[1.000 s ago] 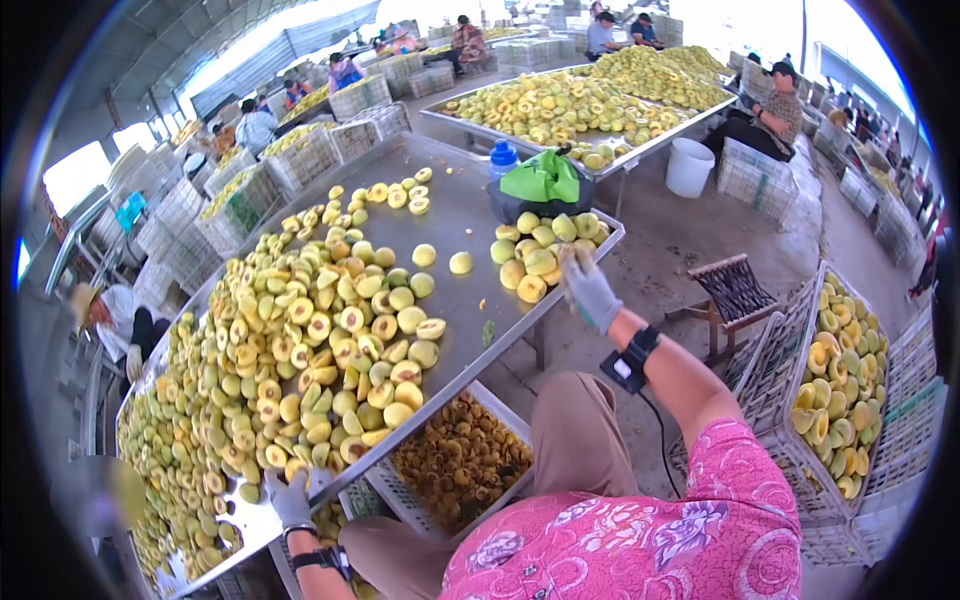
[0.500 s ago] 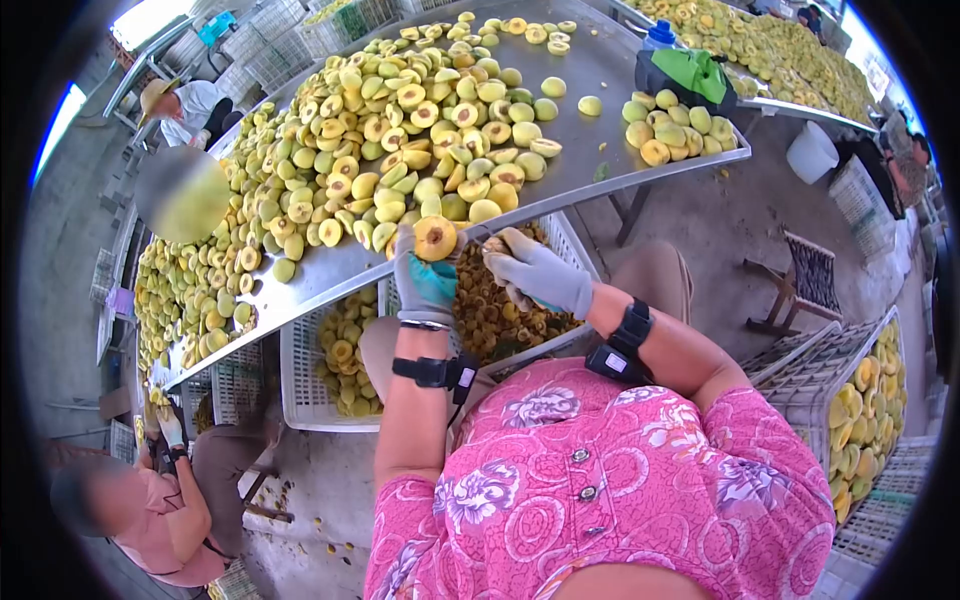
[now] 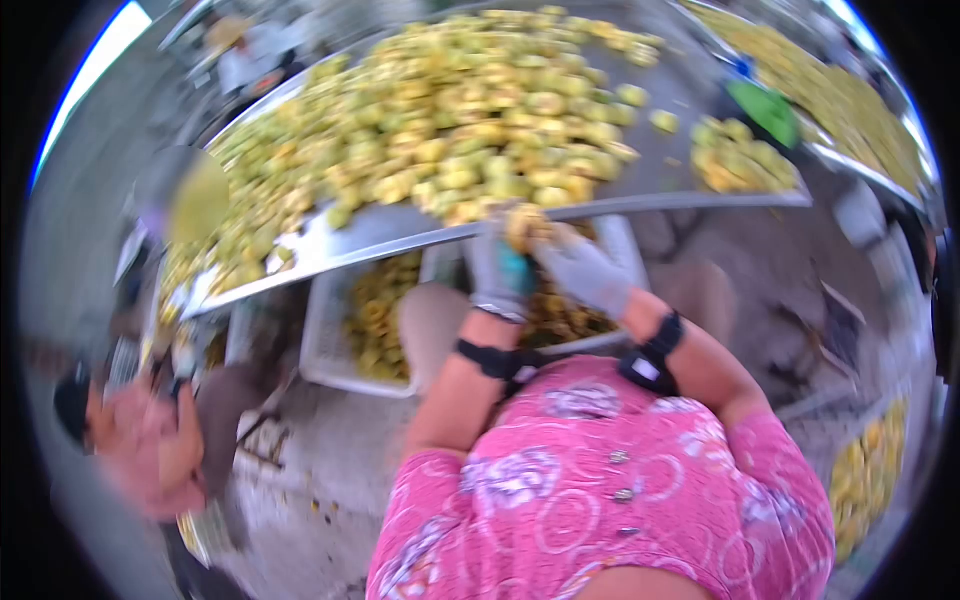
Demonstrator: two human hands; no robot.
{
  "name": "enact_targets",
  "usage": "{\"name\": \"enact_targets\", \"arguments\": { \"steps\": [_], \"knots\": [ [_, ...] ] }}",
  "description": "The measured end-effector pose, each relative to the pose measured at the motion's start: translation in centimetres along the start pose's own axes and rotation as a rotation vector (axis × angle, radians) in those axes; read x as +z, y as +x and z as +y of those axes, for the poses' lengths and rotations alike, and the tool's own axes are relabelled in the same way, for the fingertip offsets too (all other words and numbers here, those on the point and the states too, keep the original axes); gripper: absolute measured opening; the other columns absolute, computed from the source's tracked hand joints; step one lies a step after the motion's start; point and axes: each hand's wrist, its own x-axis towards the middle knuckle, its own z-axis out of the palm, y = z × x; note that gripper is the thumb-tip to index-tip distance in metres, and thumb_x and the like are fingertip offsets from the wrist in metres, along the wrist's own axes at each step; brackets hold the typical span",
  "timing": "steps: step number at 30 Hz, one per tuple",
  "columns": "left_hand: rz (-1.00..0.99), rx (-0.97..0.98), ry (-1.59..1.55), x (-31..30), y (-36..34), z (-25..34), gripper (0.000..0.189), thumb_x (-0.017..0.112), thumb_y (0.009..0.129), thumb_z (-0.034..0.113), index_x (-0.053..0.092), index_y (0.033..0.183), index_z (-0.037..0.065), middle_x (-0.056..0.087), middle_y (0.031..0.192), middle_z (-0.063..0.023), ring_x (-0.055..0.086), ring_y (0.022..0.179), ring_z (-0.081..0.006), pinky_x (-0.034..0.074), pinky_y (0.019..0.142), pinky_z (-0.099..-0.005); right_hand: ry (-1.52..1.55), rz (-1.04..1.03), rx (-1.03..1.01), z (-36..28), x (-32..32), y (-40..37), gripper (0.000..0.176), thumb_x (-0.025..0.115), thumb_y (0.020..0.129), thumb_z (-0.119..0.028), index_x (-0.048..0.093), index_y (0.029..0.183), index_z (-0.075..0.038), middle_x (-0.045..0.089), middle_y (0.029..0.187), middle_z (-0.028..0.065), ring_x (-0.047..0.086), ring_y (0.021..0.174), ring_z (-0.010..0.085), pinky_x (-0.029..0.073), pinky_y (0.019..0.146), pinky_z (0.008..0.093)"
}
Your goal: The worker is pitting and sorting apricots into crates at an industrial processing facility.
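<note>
My left hand (image 3: pixel 500 268), in a grey glove with a teal patch, is closed on a yellow peach half (image 3: pixel 526 227) by the front edge of the metal table (image 3: pixel 400 236). My right hand (image 3: pixel 588 268), also gloved, is closed with its fingertips up against that peach half. Blur hides whatever it may be gripping. Just beyond both hands, a large heap of yellow-green peach halves (image 3: pixel 440 130) covers the table. Below them stands a white crate of brownish scraps (image 3: pixel 560 315).
Left of my knee, a white crate (image 3: pixel 312 345) holds peach halves. A smaller peach pile (image 3: pixel 740 158) lies at the table's right end beside a green cloth (image 3: pixel 765 110). A co-worker in pink (image 3: pixel 155 450) sits at lower left. A stool (image 3: pixel 835 325) stands at right.
My view has swung, so the table and crates sit differently and look blurred. My right hand has come to the peach half in my left hand; before, they were apart.
</note>
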Motion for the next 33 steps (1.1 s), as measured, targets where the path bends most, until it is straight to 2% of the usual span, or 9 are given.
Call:
{"name": "enact_targets", "arguments": {
  "steps": [2,3,4,6,9,16,19,21,33],
  "knots": [
    [-0.141,0.043,-0.061,-3.7,1.5,-1.3,0.029,0.039,0.100,0.025,0.055,0.109,0.004,0.061,0.099,-0.0090,0.059,0.090,-0.0198,0.049,0.087,-0.0339,-0.270,0.172,-0.522,3.8,0.7,1.8,0.035,0.050,0.098,-0.030,0.054,0.115,0.000,0.066,0.091,0.0146,0.064,0.077,0.0257,0.051,0.069,0.0394],
    [-0.050,0.301,0.395,-4.2,1.9,-1.9,0.027,0.039,0.100,0.024,0.055,0.107,0.004,0.061,0.095,-0.0083,0.059,0.087,-0.0191,0.050,0.083,-0.0320,-0.182,0.023,-0.137,0.9,0.6,0.7,0.032,0.049,0.098,-0.027,0.056,0.114,-0.001,0.065,0.103,0.0184,0.062,0.095,0.0315,0.048,0.084,0.0414],
    [-0.452,0.096,-0.295,-5.2,3.0,-2.5,0.025,0.039,0.099,0.020,0.055,0.107,0.003,0.061,0.092,-0.0096,0.060,0.081,-0.0192,0.051,0.077,-0.0304,-0.274,0.097,-0.344,3.4,0.9,1.7,0.031,0.048,0.098,-0.027,0.056,0.112,0.000,0.065,0.100,0.0199,0.063,0.091,0.0328,0.049,0.079,0.0413],
    [0.069,0.242,-0.031,-3.4,1.2,-1.6,0.021,0.041,0.096,0.013,0.054,0.107,0.002,0.060,0.085,-0.0109,0.059,0.073,-0.0206,0.051,0.071,-0.0299,-0.319,0.025,-0.362,3.9,1.2,2.1,0.029,0.043,0.100,-0.020,0.050,0.122,-0.004,0.060,0.084,0.0092,0.060,0.069,0.0204,0.050,0.064,0.0352],
    [0.153,0.318,0.171,-1.8,0.0,-0.7,0.020,0.042,0.096,0.013,0.054,0.109,0.004,0.059,0.090,-0.0064,0.058,0.078,-0.0163,0.051,0.073,-0.0292,-0.103,-0.107,0.017,1.0,1.6,0.6,0.026,0.045,0.099,-0.023,0.047,0.117,-0.004,0.050,0.062,0.0019,0.042,0.037,0.0100,0.033,0.033,0.0278],
    [-0.006,0.140,0.009,-2.4,-0.3,2.1,0.030,0.043,0.101,0.031,0.055,0.098,0.003,0.059,0.082,-0.0076,0.058,0.072,-0.0169,0.049,0.065,-0.0265,0.057,-0.236,0.115,-1.6,3.1,-0.2,0.029,0.042,0.101,-0.027,0.045,0.122,-0.007,0.042,0.057,-0.0041,0.037,0.037,0.0071,0.031,0.033,0.0237],
    [0.094,0.212,0.007,-1.6,-0.9,2.1,0.019,0.045,0.099,0.017,0.058,0.101,0.003,0.061,0.084,-0.0060,0.061,0.066,-0.0134,0.051,0.057,-0.0256,-0.149,-0.048,-0.313,3.6,4.3,1.4,0.023,0.045,0.099,-0.030,0.054,0.108,-0.010,0.049,0.061,-0.0025,0.044,0.048,0.0074,0.038,0.044,0.0250],
    [0.160,0.304,0.192,-3.2,-0.4,1.2,0.025,0.043,0.101,0.023,0.059,0.096,0.004,0.061,0.086,-0.0064,0.059,0.075,-0.0113,0.052,0.065,-0.0255,-0.076,-0.188,0.094,0.3,3.6,-0.1,0.031,0.042,0.099,-0.035,0.048,0.114,-0.009,0.049,0.055,0.0019,0.047,0.038,0.0140,0.038,0.034,0.0307],
    [0.224,0.191,0.471,1.0,-1.8,1.8,0.049,0.044,0.098,0.047,0.059,0.087,0.002,0.063,0.083,-0.0119,0.062,0.074,-0.0223,0.055,0.067,-0.0369,0.256,-0.318,0.209,-0.2,2.3,-1.1,0.034,0.045,0.099,-0.031,0.045,0.118,-0.003,0.051,0.064,0.0042,0.047,0.038,0.0132,0.037,0.031,0.0287]
  ]
}}
